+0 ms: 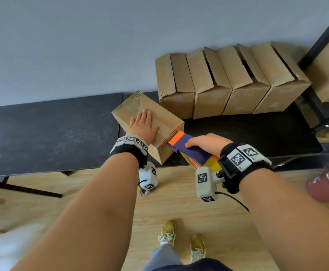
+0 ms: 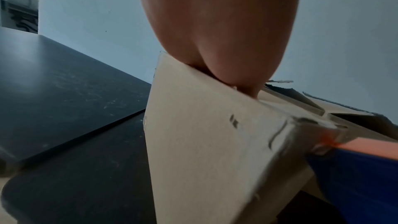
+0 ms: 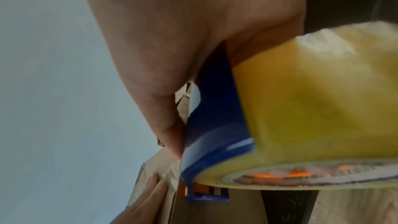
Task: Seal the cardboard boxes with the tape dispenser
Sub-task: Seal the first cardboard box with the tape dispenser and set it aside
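A closed cardboard box lies slanted on the black table, its near corner over the table's front edge. My left hand presses flat on its top, fingers straight; in the left wrist view the left hand bears on the box's upper edge. My right hand grips the purple and orange tape dispenser, whose orange nose meets the box's near right end. In the right wrist view the right hand holds the dispenser with its yellowish tape roll.
A row of several cardboard boxes with unsealed flaps stands at the back right against the grey wall. A black shelf post and another box are at far right. Wooden floor and my shoes lie below.
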Demonstrator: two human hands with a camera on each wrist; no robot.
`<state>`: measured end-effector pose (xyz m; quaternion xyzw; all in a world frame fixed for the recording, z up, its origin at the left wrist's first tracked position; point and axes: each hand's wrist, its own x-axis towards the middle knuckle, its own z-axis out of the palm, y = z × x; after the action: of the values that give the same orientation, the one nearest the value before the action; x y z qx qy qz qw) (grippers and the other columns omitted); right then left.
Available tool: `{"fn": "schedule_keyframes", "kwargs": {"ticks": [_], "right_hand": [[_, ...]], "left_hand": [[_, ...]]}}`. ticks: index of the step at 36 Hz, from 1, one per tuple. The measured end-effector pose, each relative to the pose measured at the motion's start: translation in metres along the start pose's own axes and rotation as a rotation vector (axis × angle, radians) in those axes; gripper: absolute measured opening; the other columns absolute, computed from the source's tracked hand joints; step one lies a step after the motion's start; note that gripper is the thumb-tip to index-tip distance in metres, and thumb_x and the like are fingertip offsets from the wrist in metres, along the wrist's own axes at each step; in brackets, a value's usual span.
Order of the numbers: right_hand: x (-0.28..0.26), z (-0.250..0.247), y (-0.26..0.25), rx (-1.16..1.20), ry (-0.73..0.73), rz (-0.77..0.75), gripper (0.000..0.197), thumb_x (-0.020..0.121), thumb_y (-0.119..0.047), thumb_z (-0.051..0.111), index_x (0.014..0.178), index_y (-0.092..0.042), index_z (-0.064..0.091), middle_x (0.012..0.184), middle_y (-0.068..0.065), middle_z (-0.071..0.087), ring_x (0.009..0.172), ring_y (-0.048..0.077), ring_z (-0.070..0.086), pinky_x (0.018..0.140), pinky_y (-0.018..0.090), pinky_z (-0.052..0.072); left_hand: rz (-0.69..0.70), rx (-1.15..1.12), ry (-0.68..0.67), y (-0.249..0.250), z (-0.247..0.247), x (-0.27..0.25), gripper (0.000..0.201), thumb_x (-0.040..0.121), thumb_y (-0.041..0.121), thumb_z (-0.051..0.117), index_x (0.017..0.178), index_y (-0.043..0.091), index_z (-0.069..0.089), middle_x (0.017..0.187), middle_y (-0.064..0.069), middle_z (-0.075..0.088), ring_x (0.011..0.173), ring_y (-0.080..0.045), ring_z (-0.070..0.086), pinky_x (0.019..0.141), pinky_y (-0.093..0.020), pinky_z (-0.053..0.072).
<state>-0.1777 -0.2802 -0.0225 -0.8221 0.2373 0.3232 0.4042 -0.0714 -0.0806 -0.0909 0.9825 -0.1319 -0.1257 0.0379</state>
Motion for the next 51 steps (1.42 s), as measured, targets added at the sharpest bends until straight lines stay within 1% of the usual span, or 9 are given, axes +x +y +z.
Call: {"fn": "schedule_keyframes", "kwargs": {"ticks": [4,11,18,24,33,38,44,49,51], "right_hand": [[0.0,0.0,-0.001,-0.014,0.002,-0.008,0.044,0.087,-0.045,0.063,0.112,-0.01,0.054,0.106,0.01,0.062,0.093,0.022,0.062,0.077,0.029,0.045],[0.0,0.002,0.003,-0.02,0.003,-0.02,0.042,0.087,-0.045,0.063,0.108,-0.01,0.054,0.092,0.005,0.06,0.081,0.018,0.059,0.063,0.025,0.043],[-0.002,0.004,0.007,-0.001,0.01,-0.023,0.045,0.087,-0.047,0.063,0.111,-0.011,0.053,0.089,0.004,0.059,0.077,0.016,0.058,0.06,0.025,0.041],[-0.004,0.006,0.023,0.0,0.023,-0.003,0.039,0.084,-0.05,0.061,0.094,-0.014,0.053,0.09,0.005,0.06,0.078,0.017,0.058,0.064,0.027,0.041],[-0.012,0.003,0.049,0.046,-0.018,0.032,0.05,0.076,-0.062,0.06,0.097,-0.017,0.056,0.098,0.006,0.064,0.088,0.022,0.063,0.074,0.032,0.045],[-0.014,0.002,0.058,0.04,-0.012,0.035,0.056,0.074,-0.064,0.06,0.101,-0.015,0.059,0.099,0.007,0.066,0.088,0.023,0.063,0.074,0.033,0.045],[-0.013,0.001,0.057,0.008,0.029,-0.031,0.049,0.082,-0.057,0.06,0.1,-0.011,0.06,0.097,0.007,0.063,0.082,0.02,0.061,0.069,0.03,0.042],[-0.008,0.003,0.055,-0.037,0.035,-0.054,0.044,0.083,-0.055,0.062,0.094,-0.012,0.057,0.091,0.006,0.061,0.08,0.02,0.06,0.067,0.029,0.042],[-0.008,0.004,0.056,-0.041,0.037,-0.058,0.046,0.083,-0.055,0.061,0.096,-0.011,0.058,0.091,0.006,0.061,0.081,0.02,0.06,0.068,0.029,0.042]], "left_hand": [[-0.025,-0.103,0.034,0.004,-0.003,-0.004,0.066,0.102,0.042,0.029,0.154,0.012,0.002,0.161,-0.007,-0.002,0.149,-0.022,-0.001,0.121,-0.038,0.001],[0.007,-0.114,0.054,0.023,0.014,-0.013,0.063,0.102,0.041,0.025,0.154,0.013,0.002,0.161,-0.006,-0.005,0.148,-0.022,-0.005,0.12,-0.039,-0.001],[0.028,-0.136,0.119,0.03,0.004,-0.02,0.061,0.1,0.042,0.034,0.153,0.02,0.015,0.161,-0.005,0.002,0.148,-0.023,0.001,0.12,-0.04,0.004],[0.044,-0.048,0.005,0.031,0.02,-0.021,0.06,0.101,0.045,0.019,0.154,0.023,0.0,0.161,-0.005,-0.008,0.148,-0.024,-0.009,0.119,-0.047,-0.002],[0.011,-0.014,-0.008,0.036,0.018,-0.025,0.077,0.094,0.067,0.018,0.154,0.023,-0.005,0.161,-0.001,-0.011,0.148,-0.02,-0.011,0.12,-0.044,-0.005],[0.034,-0.015,0.033,0.038,0.019,-0.025,0.077,0.094,0.066,0.02,0.154,0.023,-0.002,0.161,-0.002,-0.008,0.148,-0.021,-0.01,0.119,-0.045,-0.006],[0.055,-0.098,0.114,0.038,0.017,-0.035,0.078,0.094,0.064,0.032,0.155,0.022,0.007,0.162,-0.002,-0.004,0.148,-0.022,-0.007,0.121,-0.041,-0.001],[0.078,-0.154,0.094,0.043,0.012,-0.056,0.063,0.097,0.041,0.033,0.154,0.025,0.011,0.162,0.0,-0.004,0.148,-0.017,-0.008,0.121,-0.04,-0.003],[0.093,-0.144,0.059,0.041,0.011,-0.061,0.072,0.091,0.046,0.04,0.154,0.027,0.01,0.162,0.002,-0.004,0.148,-0.018,-0.01,0.12,-0.043,-0.004]]}}
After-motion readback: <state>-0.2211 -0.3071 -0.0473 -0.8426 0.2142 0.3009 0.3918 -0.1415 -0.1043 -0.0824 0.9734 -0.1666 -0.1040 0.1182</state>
